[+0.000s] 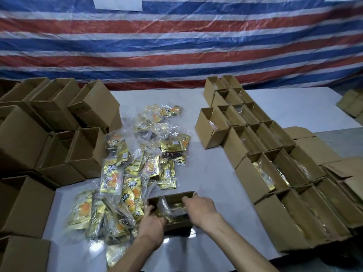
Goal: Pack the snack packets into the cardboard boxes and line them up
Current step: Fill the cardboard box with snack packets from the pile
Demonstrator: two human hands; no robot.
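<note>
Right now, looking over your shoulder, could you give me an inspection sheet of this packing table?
Surface: pale table, glossy near the front edge.
Job's things: snack packets in a loose pile, centre-left; open box under the hands, partly filled; filled boxes lined up at right; spare boxes piled at left.
Clutter: nothing seen.
Hands: left hand grips the open box's near corner; right hand reaches into it, fingers blurred.
Cables: nothing seen.
Surroundings: striped tarp behind, white sheet on it.

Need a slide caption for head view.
Left hand and right hand at a part-filled cardboard box, between loose snack packets and filled boxes.
</note>
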